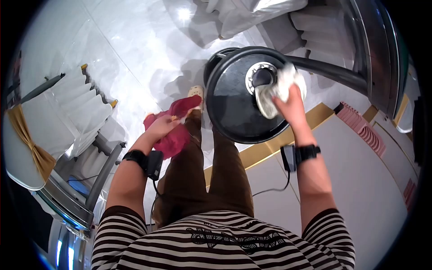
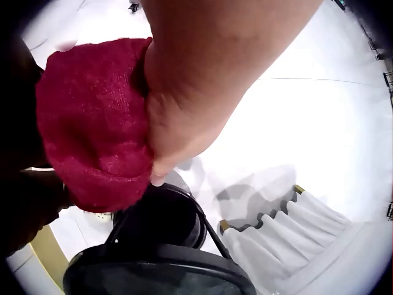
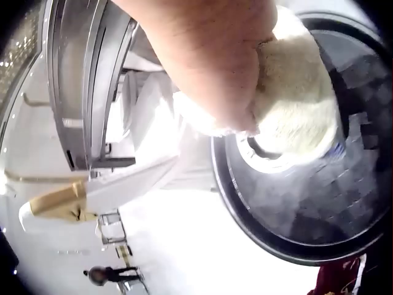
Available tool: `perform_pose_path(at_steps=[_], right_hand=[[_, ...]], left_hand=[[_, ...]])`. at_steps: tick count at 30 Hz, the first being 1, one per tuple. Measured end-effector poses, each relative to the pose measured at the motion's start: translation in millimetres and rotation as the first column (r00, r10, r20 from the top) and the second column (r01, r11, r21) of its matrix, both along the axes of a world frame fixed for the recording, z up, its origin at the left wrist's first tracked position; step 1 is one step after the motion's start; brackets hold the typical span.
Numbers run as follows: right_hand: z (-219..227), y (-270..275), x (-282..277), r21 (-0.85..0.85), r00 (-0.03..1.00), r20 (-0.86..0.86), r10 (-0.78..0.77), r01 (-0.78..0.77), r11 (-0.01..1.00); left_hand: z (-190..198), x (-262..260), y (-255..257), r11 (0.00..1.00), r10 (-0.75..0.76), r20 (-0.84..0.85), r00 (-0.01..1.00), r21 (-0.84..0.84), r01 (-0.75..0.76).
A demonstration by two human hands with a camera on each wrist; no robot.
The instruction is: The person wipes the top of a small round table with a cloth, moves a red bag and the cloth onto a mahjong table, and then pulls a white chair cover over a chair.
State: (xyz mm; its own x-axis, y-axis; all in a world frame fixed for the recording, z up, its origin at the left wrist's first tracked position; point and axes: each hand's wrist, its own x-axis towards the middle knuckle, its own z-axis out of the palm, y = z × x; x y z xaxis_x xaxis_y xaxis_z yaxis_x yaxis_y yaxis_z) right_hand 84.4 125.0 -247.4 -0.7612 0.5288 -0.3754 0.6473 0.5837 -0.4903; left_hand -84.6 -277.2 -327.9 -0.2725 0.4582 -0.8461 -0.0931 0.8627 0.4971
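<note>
This looks like a banquet hall or event venue being set up or cleaned: a glossy white marble-look floor [image 1: 135, 40] with gold inlay strips [image 1: 270, 144] spreads out around a tipped black round table base [image 1: 238, 96]. To the left of that base stands a chair in a white pleated cover [image 1: 67, 112] tied with a gold sash [image 1: 31, 139], and beyond the base more white draped fabric [image 1: 252, 13] hangs. Just right of the base, stacked pink chairs or trays [image 1: 364, 130] sit on the floor beside a large steel-framed table edge [image 1: 382, 58]
</note>
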Motion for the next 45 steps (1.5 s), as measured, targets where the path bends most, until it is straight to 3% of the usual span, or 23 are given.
perform_pose_path(at_steps=[1, 3, 5, 7, 9, 11, 14, 18, 21, 24, 28, 31, 33, 35, 39, 41, 43, 44, 45], right_hand=[[-11.5, -3.6, -31.0, 0.066, 0.996, -0.028, 0.082, -0.08, 0.995], [-21.3, -30.5, -92.4, 0.035, 0.982, -0.152, 0.111, -0.107, 0.994], [-44.8, -68.7, -116.2, 0.053, 0.942, 0.022, 0.335, -0.336, 0.941], [-41.3, -106.4, -119.9, 0.05, 0.823, 0.19, 0.535, -0.552, 0.832], [-40.7, -125.4, -107.9, 0.046, 0.84, 0.037, 0.541, -0.542, 0.839], [-37.5, -132.3, -99.3, 0.1, 0.841, 0.036, 0.54, -0.541, 0.835], [-33.3, -122.2, -95.7, 0.076, 0.848, -0.037, 0.529, -0.525, 0.848], [-32.0, -144.7, -77.8, 0.097, 0.847, -0.022, 0.532, -0.527, 0.844], [-37.4, -176.5, -51.9, -0.054, 0.86, 0.034, 0.509, -0.507, 0.861], [-36.1, -181.6, -44.0, 0.014, 0.869, 0.08, 0.488, -0.491, 0.871], [-48.6, -195.7, -26.6, -0.049, 0.928, 0.087, 0.362, -0.358, 0.932], [-31.4, -190.6, -3.7, -0.097, 0.791, 0.155, 0.592, -0.584, 0.806], [-31.6, -190.0, 23.9, -0.163, 0.715, 0.233, 0.659, -0.64, 0.751], [-24.6, -177.7, 53.7, -0.222, 0.676, 0.285, 0.679, -0.643, 0.733], [-23.8, -122.5, 117.8, -0.183, 0.484, 0.55, 0.681, -0.725, 0.664], [-14.3, -86.3, 128.5, -0.241, 0.461, 0.593, 0.66, -0.681, 0.691], [-1.4, -56.0, 125.7, -0.301, 0.661, 0.431, 0.615, -0.537, 0.788], [1.9, -45.8, 117.3, -0.34, 0.834, 0.263, 0.486, -0.391, 0.855], [12.0, -46.5, 99.6, -0.311, 0.917, 0.28, 0.285, -0.194, 0.93]], left_hand=[[-5.1, -2.0, 4.9, 0.999, -0.013, -0.048, 0.999, 0.034, 0.014], [35.4, -28.8, 47.3, 0.999, -0.044, 0.085, 0.995, -0.005, 0.045], [1.5, -28.6, 48.8, 1.0, 0.003, -0.034, 0.999, -0.006, -0.004], [-0.4, -37.3, 68.7, 0.989, 0.148, -0.088, 0.985, 0.011, -0.148], [-0.9, -48.9, 92.5, 0.981, 0.178, -0.113, 0.978, 0.1, -0.167], [1.9, -57.6, 115.9, 0.978, 0.161, -0.152, 0.975, 0.158, -0.137], [-0.8, -65.5, 142.5, 0.996, 0.04, -0.249, 0.968, 0.085, -0.02], [2.0, -78.9, 158.6, 0.969, -0.23, -0.192, 0.954, 0.039, 0.242], [18.1, -66.8, 170.4, 0.891, -0.455, -0.2, 0.868, -0.111, 0.441], [10.6, -59.9, 176.3, 0.859, -0.512, -0.194, 0.837, -0.106, 0.501], [15.5, -46.3, 199.2, 0.821, -0.57, -0.246, 0.784, -0.126, 0.557], [-0.8, -40.1, 200.9, 0.884, -0.463, -0.352, 0.814, -0.119, 0.452], [-9.4, -49.9, 205.0, 0.857, -0.511, -0.346, 0.787, -0.139, 0.496], [-7.3, -50.8, 206.3, 0.832, -0.549, -0.347, 0.76, -0.146, 0.535], [-2.2, -48.0, 207.1, 0.852, -0.522, -0.343, 0.781, -0.17, 0.494], [0.2, -50.0, 203.4, 0.871, -0.488, -0.312, 0.815, -0.111, 0.479], [-0.6, -53.5, 193.9, 0.902, -0.416, -0.299, 0.859, -0.016, 0.431], [-3.0, -54.5, 184.4, 0.92, -0.359, -0.298, 0.885, 0.046, 0.389], [-3.3, -56.1, 176.8, 0.932, -0.303, -0.294, 0.907, 0.106, 0.346]])
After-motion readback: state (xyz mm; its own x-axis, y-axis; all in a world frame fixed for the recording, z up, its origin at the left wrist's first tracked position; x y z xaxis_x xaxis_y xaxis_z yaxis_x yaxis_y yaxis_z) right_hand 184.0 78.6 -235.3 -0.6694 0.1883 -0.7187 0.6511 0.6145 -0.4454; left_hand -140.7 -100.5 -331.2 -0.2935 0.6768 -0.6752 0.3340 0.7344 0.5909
